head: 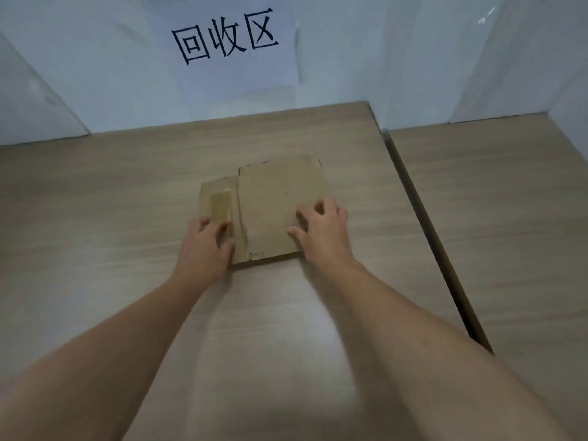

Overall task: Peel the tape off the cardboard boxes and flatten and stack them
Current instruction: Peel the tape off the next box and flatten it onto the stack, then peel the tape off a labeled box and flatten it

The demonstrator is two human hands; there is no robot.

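A flattened brown cardboard box lies on the wooden table, with a second flat layer showing under its left and near edges. A strip of shiny tan tape sticks to the left flap. My left hand rests on the box's near-left corner, its fingertips touching the near end of the tape. My right hand presses on the near-right part of the top panel with bent fingers.
A white sheet with large black characters hangs on the pale wall behind the table. A dark gap separates this table from a second wooden surface on the right.
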